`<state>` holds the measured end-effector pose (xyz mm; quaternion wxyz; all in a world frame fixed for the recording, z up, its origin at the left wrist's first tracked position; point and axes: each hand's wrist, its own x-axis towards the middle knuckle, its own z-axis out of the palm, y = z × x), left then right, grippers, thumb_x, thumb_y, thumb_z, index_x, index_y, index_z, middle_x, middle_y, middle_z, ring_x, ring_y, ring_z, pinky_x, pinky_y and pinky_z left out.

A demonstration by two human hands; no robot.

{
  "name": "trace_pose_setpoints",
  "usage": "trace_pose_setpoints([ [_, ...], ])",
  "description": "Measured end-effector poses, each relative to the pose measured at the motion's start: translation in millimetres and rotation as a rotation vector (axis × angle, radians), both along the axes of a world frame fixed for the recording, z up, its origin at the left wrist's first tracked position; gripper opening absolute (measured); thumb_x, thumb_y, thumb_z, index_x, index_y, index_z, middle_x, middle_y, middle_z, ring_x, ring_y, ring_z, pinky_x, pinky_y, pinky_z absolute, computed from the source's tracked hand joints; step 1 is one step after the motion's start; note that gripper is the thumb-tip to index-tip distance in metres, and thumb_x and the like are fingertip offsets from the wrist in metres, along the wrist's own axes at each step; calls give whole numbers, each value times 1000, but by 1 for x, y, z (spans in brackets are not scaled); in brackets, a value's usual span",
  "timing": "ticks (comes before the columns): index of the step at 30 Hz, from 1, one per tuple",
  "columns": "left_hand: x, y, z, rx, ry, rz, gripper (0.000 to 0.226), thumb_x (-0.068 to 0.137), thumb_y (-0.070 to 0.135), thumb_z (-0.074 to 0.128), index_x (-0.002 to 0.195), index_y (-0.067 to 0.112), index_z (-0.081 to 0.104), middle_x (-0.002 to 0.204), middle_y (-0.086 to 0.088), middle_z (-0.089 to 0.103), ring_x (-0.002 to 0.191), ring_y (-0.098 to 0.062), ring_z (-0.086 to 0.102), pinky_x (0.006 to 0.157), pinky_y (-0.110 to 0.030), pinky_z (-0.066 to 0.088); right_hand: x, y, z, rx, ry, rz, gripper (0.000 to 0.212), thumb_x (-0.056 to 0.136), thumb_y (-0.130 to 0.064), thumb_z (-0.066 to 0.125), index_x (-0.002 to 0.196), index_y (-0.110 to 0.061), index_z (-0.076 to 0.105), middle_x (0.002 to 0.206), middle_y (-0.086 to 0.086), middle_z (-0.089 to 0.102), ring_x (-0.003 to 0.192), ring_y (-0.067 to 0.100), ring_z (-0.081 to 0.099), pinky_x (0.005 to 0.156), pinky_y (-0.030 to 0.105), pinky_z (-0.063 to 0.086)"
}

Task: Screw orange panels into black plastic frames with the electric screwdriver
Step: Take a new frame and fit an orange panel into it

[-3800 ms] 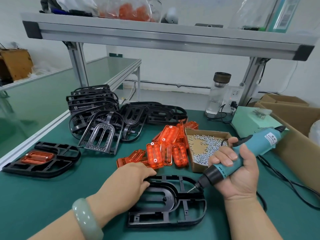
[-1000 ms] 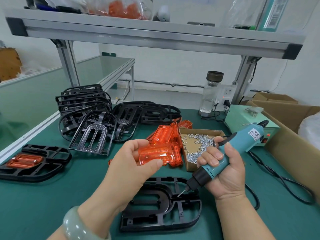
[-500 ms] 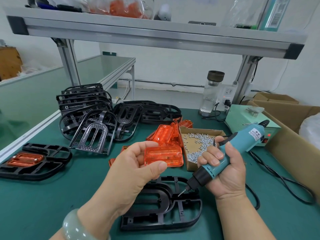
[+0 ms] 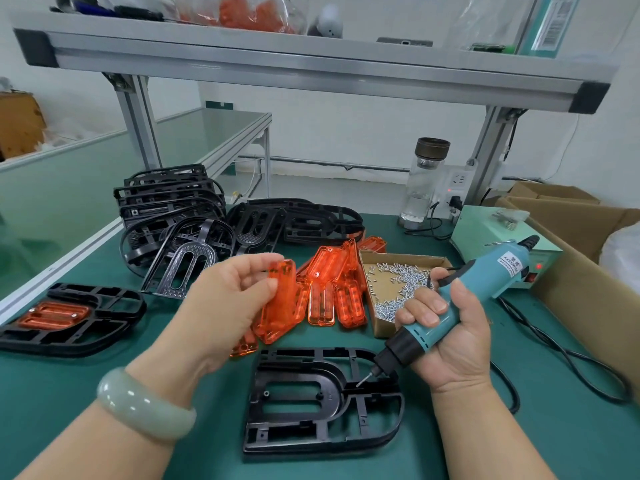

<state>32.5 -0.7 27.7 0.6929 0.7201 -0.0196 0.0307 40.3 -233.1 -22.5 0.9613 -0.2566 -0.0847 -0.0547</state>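
One panelled black plastic frame point(image 4: 69, 320) lay finished; the left hand point(image 4: 228, 303) pinched a translucent orange panel point(image 4: 280, 299) near the empty black frame point(image 4: 322, 403), while the right hand point(image 4: 450, 341) gripped the teal electric screwdriver point(image 4: 485, 285).

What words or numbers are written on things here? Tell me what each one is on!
White label on the screwdriver: a line of capital letters, too blurred to read.
Barcode sticker on the box on the shelf: only bars show, and any numbers are too small to read.
No other writing shows.
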Motion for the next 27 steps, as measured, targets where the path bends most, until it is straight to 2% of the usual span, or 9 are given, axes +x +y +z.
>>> trace_pose_setpoints([
  [1, 1, 4, 1, 179, -77, -9, 33, 89, -2, 55, 99, 26, 68, 66, 8, 68, 49, -12, 53, 47, -26, 44, 0, 0, 0, 2, -4, 9, 12, 75, -28, 63, 85, -21, 60, 52, -11, 43, 40, 3, 43, 48, 20, 46],
  [4, 2, 7, 5, 690, -281, -165, 35, 85, 5, 64, 93, 39, 68, 64, 17, 65, 55, -2, 56, 58, -10, 45, 0, 0, 3, 19, -14, 50, 44, 51, -28, 91, 83, -21, 62, 52, -10, 43, 40, 4, 43, 48, 20, 46],
  [7, 0, -2, -1, 1011, -291, -343, 19, 83, 21, 68, 93, 37, 68, 74, 19, 64, 71, 5, 58, 69, -6, 42, 0, 0, 4, 18, -19, 61, 52, 44, -28, 95, 83, -20, 63, 51, -9, 43, 40, 4, 43, 47, 22, 46],
  [10, -2, -12, -13, 1101, -255, -467, 11, 84, 28, 67, 94, 32, 68, 78, 18, 64, 70, 7, 56, 65, -4, 38, 0, 0, 3, 21, -18, 62, 42, 50, -30, 91, 82, -21, 65, 51, -9, 43, 40, 4, 43, 47, 22, 46],
  [14, -4, -20, -25, 1180, -306, -479, 17, 86, 32, 63, 103, 29, 68, 93, 12, 66, 83, -1, 56, 71, -13, 39, 0, 0, 4, 24, -13, 58, 53, 43, -27, 95, 84, -20, 62, 51, -9, 43, 40, 5, 43, 47, 22, 46],
  [18, -9, -18, -37, 1243, -386, -390, 19, 88, 39, 57, 104, 33, 65, 86, 16, 45, 92, -7, 53, 79, -24, 44, 0, 0, 4, 28, -11, 64, 54, 43, -27, 95, 84, -20, 62, 51, -9, 43, 40, 5, 43, 48, 22, 46],
  [22, -17, -13, -45, 1170, -423, -284, 17, 87, 44, 57, 97, 33, 66, 83, 17, 43, 90, -5, 52, 73, -21, 39, 0, -2, 3, 34, -20, 72, 52, 44, -27, 95, 83, -20, 63, 52, -9, 43, 40, 4, 43, 49, 21, 46],
  [27, -24, -11, -44, 1142, -430, -310, 18, 93, 37, 51, 105, 34, 65, 98, 16, 53, 93, -6, 55, 83, -22, 42, 0, -1, 3, 25, -27, 74, 49, 44, -27, 95, 82, -20, 64, 52, -9, 44, 40, 4, 43, 49, 21, 46],
])
